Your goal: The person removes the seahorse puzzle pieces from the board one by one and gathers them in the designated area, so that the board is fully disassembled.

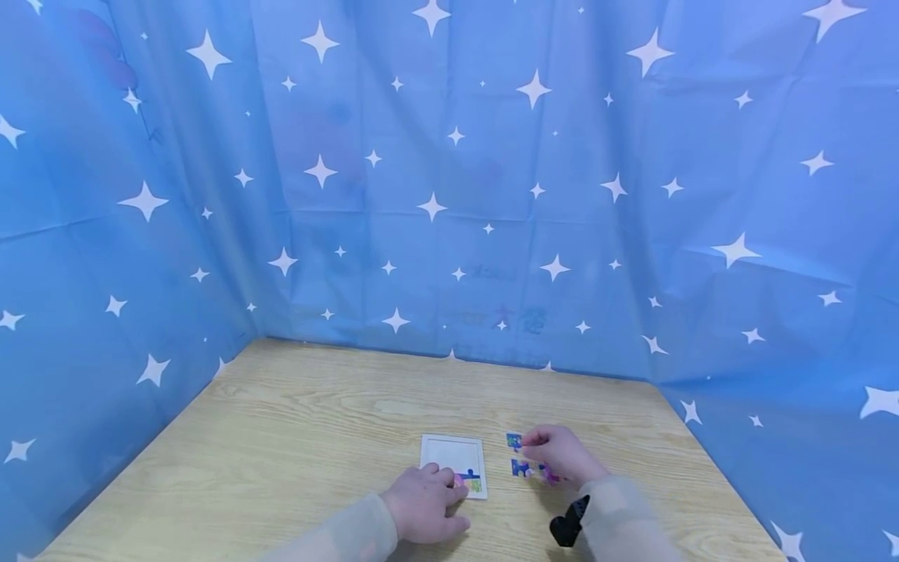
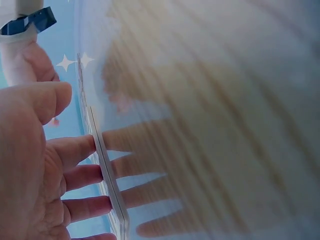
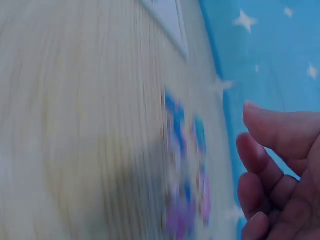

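A white puzzle tray (image 1: 444,451) with a raised rim lies on the table, some colourful jigsaw pieces (image 1: 474,482) in its near right corner. My left hand (image 1: 424,506) rests over the tray's near left part; in the left wrist view its extended fingertips touch the tray's edge (image 2: 111,182). To the right of the tray lie several loose jigsaw pieces (image 1: 518,467) in blue, pink and purple, blurred in the right wrist view. Just above them is my right hand (image 1: 562,454), thumb and fingers loosely bent. Between those fingers (image 3: 252,190) no piece shows.
The wood-grain table (image 1: 316,421) runs back to a blue curtain (image 1: 421,257) with white stars, which hangs behind and along both sides. A black strap device (image 1: 570,521) sits on the right wrist.
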`<action>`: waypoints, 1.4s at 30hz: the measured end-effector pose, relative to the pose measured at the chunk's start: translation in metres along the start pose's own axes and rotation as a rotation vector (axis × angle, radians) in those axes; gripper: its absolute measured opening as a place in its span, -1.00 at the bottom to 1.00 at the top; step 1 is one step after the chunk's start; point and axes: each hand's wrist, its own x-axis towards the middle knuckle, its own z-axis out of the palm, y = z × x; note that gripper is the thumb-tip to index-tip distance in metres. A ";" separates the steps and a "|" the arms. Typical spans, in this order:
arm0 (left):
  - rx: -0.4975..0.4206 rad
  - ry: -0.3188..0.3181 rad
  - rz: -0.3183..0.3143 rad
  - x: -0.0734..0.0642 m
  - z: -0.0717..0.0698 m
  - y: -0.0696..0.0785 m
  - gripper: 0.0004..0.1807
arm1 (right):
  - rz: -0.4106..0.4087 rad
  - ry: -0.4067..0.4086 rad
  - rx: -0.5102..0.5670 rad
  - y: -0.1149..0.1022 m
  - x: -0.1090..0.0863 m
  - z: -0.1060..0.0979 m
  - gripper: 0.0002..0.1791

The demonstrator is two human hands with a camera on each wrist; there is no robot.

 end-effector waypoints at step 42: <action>0.001 0.005 0.080 -0.025 0.000 -0.016 -0.29 | -0.116 -0.134 -0.126 -0.040 0.009 0.090 -0.82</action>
